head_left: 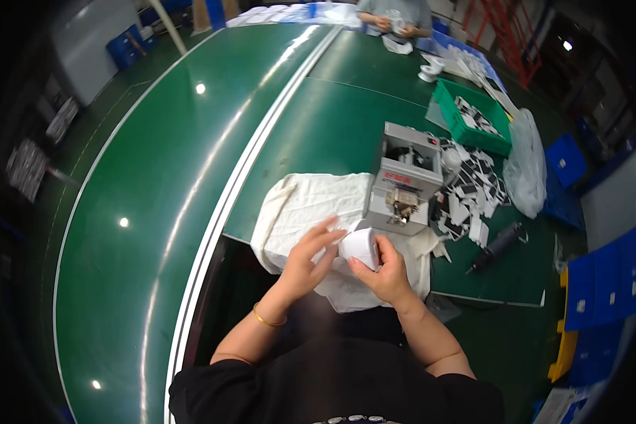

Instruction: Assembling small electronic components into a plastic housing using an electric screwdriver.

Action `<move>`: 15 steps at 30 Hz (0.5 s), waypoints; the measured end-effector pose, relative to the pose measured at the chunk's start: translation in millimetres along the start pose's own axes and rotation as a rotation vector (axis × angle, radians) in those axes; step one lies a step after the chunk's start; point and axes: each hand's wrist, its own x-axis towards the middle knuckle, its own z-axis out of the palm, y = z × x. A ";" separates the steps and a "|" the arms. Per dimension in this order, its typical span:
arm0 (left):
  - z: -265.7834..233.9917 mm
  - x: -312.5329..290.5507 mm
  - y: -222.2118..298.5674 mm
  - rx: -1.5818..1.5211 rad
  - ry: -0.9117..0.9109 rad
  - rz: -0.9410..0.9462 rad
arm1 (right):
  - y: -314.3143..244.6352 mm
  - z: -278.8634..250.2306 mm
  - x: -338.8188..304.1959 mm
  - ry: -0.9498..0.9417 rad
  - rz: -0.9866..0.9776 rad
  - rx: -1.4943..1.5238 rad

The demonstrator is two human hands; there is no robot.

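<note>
Just below the middle of the frame, the right hand (391, 274) is closed on a white piece (359, 249), thumb on its lower face and fingers around its right edge. The left hand (307, 261), blurred, is half open with fingers spread, close against the piece's left side; nothing shows firmly in its grip, and I cannot tell whether its fingertips touch. So the piece lies between the two, up and right of the left hand, up and left of the right. It looks nearly as tall as wide from here, so its long axis is unclear.

Under both hands lies a white cloth (325, 194), spread over the tabletop's (346, 120) near edge. Just above and right of the piece stands a grey machine (403, 166). Right of that are scattered black and white parts (466, 194), with a dark tool (500, 244) below them. Toward the upper right are a green crate (482, 141) and a clear bag (526, 166). At the top edge, a co-worker (406, 10) handles something pale.
</note>
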 end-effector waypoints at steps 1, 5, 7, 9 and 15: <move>-12.7 2.5 6.7 0.101 -0.175 0.098 | -1.5 4.6 6.1 -0.029 -0.012 0.007; -28.5 0.3 3.5 0.319 -0.118 -0.026 | 7.2 33.9 20.7 -0.146 -0.072 -0.036; -43.2 5.6 -21.6 0.407 0.000 0.088 | 16.8 50.2 24.1 -0.187 -0.097 0.011; -63.6 16.6 -39.1 0.398 0.151 -0.090 | 25.3 54.4 26.3 -0.109 -0.178 -0.044; -177.7 97.4 -137.5 0.370 0.701 -0.351 | 39.5 61.5 30.5 -0.093 0.016 -0.050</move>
